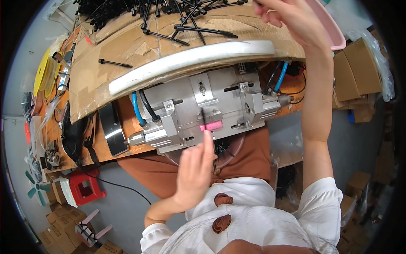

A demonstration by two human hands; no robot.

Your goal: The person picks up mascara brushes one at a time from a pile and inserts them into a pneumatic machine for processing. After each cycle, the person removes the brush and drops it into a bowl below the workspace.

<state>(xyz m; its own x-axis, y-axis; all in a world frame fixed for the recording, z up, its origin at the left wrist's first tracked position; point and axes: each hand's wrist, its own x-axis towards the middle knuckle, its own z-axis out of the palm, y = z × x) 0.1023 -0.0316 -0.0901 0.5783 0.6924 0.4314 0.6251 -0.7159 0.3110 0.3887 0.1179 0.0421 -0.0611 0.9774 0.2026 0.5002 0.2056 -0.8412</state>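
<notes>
My left hand (194,173) is in front of a metal fixture (220,89), its index finger stretched forward and the other fingers loosely bent. That fingertip comes close to a pink block (213,125) at the fixture's front; I cannot tell if they touch. A blurred thin black piece (204,117) stands just above the fingertip. My right hand (289,19) reaches over the far right of the cardboard, fingers curled, near the pile of black rods (186,17) with thicker ends. Something dark shows at its fingertips by the picture's top edge, too cut off to name.
A padded white strip (190,61) edges the cardboard (93,84). One black rod (115,63) lies apart at left. Blue air hoses (136,109) run to the fixture. Below it, a clear bowl (237,150) holds black pieces. A phone (113,129) lies left; a pink tub (330,25) stands far right.
</notes>
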